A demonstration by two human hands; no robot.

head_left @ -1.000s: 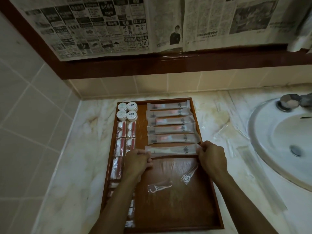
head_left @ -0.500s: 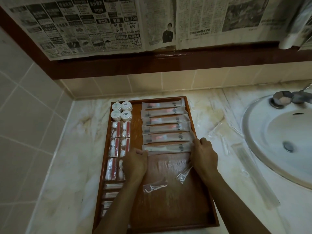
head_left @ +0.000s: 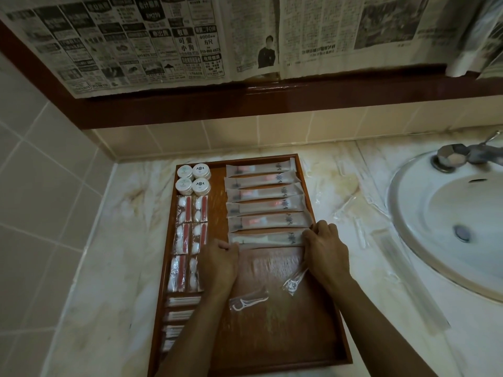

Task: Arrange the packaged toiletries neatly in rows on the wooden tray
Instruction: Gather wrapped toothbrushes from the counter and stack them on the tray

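A wooden tray lies on the marble counter. Several long toothbrush packets lie in a stacked row at its back right. The nearest packet is pinched at its left end by my left hand and at its right end by my right hand. Round white soaps sit at the back left, with red-and-white packets and thin white packets in a column below them. Two clear floss-pick packets lie loose on the tray between my forearms.
A white sink basin with a metal tap is set into the counter at the right. Clear wrappers lie on the marble between tray and sink. Tiled walls close the left and back; newspaper covers the mirror above.
Both hands have pushed the nearest toothbrush packet back, so it now lies close against the row. My view has shifted slightly to the right.
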